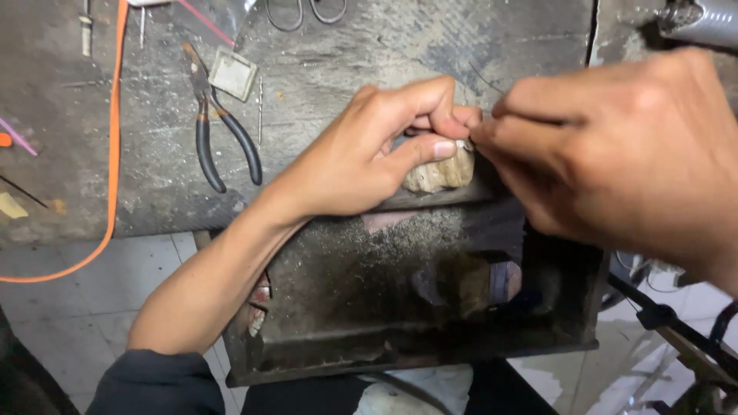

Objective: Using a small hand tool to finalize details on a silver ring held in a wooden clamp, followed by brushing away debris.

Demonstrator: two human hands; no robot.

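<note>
My left hand (pixel 369 150) pinches a tiny pale piece (pixel 467 143) between thumb and forefinger, pressed against a worn wooden bench peg (pixel 442 173) at the workbench's front edge. My right hand (pixel 615 154) comes in from the right, its fingers closed on a thin dark wire-like tool (pixel 486 78) whose tip meets the small piece. The piece itself is mostly hidden by my fingertips.
Black-handled pliers (pixel 219 134) lie on the grey workbench (pixel 346 46) at upper left, beside a small square frame (pixel 233 73). An orange hose (pixel 115 138) runs down the left. A dusty metal catch tray (pixel 415 307) hangs below the peg. A metal cylinder (pixel 703 19) sits at top right.
</note>
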